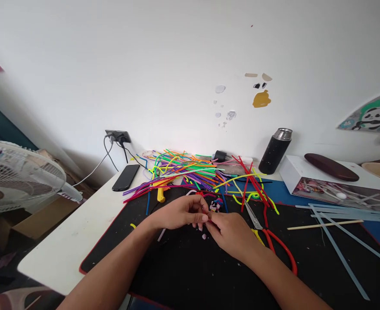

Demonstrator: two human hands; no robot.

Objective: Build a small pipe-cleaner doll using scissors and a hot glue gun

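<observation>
Fingers (199, 218) of left hand (177, 214) and right hand (233, 234), pinching small red piece (209, 219), long axis hidden, direction unclear

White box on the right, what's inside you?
In the white box there's a jumble of pinkish and pale bits, plus a small white round thing. Its top and the jumble cover whatever sits deeper.

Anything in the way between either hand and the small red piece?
Nothing visible: the left hand and right hand meet at the small red piece, which they partly hide. The scissors lie to the right, not in between.
</observation>
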